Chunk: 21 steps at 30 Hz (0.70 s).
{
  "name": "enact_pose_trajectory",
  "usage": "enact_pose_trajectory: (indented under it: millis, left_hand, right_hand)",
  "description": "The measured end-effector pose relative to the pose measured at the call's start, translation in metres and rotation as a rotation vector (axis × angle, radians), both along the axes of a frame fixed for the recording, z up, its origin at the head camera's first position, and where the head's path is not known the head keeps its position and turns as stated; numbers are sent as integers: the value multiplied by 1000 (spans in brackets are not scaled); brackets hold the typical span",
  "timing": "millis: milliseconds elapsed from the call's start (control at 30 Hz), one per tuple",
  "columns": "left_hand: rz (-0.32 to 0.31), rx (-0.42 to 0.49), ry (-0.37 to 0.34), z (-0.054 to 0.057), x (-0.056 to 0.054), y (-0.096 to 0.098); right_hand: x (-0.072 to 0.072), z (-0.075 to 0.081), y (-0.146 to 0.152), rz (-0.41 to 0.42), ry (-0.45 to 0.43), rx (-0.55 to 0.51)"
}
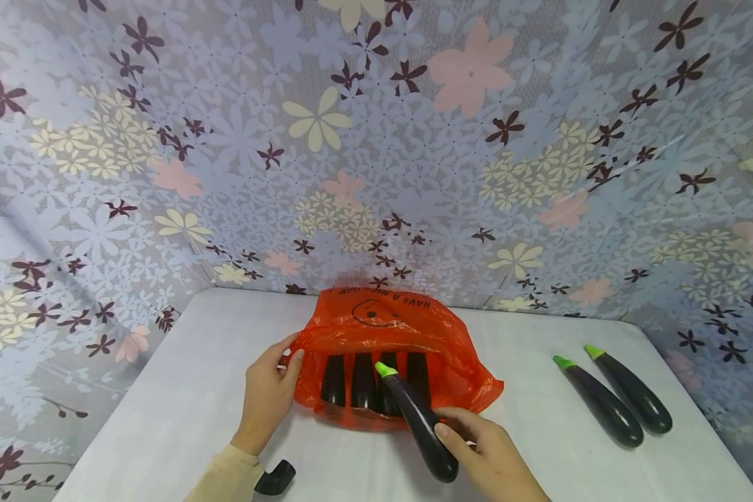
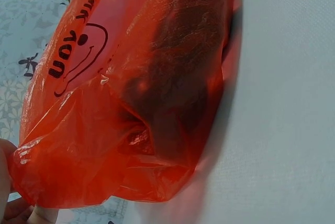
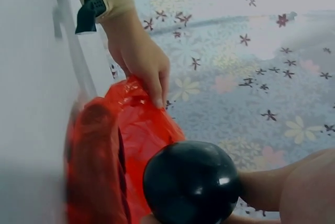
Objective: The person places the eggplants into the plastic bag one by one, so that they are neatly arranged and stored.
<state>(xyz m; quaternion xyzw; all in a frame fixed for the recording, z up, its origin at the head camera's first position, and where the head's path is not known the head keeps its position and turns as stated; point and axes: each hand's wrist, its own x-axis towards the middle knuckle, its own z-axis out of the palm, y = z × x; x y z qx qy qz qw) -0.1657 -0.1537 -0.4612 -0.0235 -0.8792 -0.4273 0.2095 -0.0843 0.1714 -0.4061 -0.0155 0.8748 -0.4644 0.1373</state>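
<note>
right hand (image 1: pixel 492 453) had an eggplant (image 1: pixel 420 424) in its grip: thumb pressed on the upper side, fingers curled round from the right, grip spread only as wide as the body. it held the thick near end; green cap (image 1: pixel 385 369) pointed far and left, over the mouth of a red bag (image 1: pixel 395 337). couldn't tell if the cap touched anything in there.

left hand (image 1: pixel 268 394) pinched the left edge of the red bag, thumb and fingers nearly together, just thin plastic between. right-wrist view showed the same pinch on the red film.

red bag lay in the middle of the white bench (image 1: pixel 163 418), toward the far side, mouth gaping to the near side, smiley print and "have a nice day" on top. four dark eggplants (image 1: pixel 363 383) lay side by side inside, far ends hidden by the bag.

off to the right, well apart from the bag, two loose eggplants (image 1: pixel 602 403) lay slanted next to each other, green caps far-left, thick ends near-right. cream sleeve (image 1: pixel 229 477) on the left arm, black device (image 1: pixel 276 479) at that wrist. flowered covering (image 1: pixel 351 139) rose behind the bench.
</note>
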Motion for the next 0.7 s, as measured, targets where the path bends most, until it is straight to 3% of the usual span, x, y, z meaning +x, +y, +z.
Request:
enact_pose_trajectory:
  millis: [200, 500, 700]
  left_hand:
    - [0, 0, -5, 1, 0, 1]
    - [-8, 0, 71, 0, 1, 3]
    - [-2, 2, 39, -1, 0, 2]
  right_hand:
    - [-6, -4, -10, 23, -23, 20]
    - [-14, -4, -25, 34, 29, 12]
    - [-19, -6, -37, 59, 61, -11]
